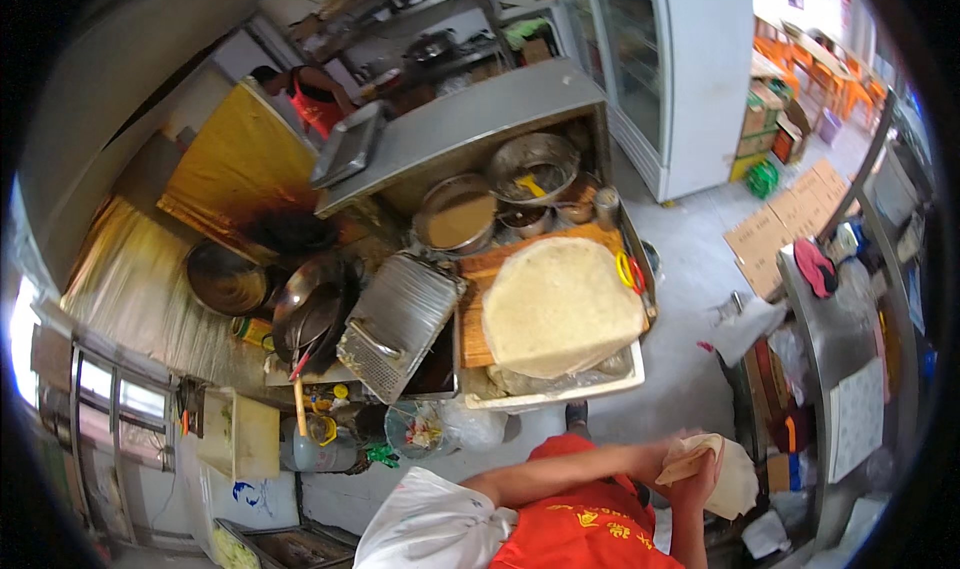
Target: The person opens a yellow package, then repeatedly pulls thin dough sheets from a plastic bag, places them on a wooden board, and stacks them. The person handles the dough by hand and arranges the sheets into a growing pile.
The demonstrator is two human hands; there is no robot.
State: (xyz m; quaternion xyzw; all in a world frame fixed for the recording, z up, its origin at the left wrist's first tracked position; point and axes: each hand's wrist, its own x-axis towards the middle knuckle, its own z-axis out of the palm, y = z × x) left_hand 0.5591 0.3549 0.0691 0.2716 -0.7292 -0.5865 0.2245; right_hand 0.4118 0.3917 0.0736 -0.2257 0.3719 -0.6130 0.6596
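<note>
My right hand grips a thin, pale, folded sheet at the lower right, in front of the red apron. Whether it is flatbread or paper, I cannot tell. My left forearm reaches across my body, and my left hand is motion-blurred against the sheet's near side, its fingers unclear. Before me, a large round of pale dough covers much of a wooden board. One dough edge hangs over a white tray. Scissors with yellow and red handles lie beside the round.
Left of the board, a perforated metal tray leans near woks. Behind stand a pot of brown liquid and a metal basin. A steel shelf borders the right side. Another person works at the back.
</note>
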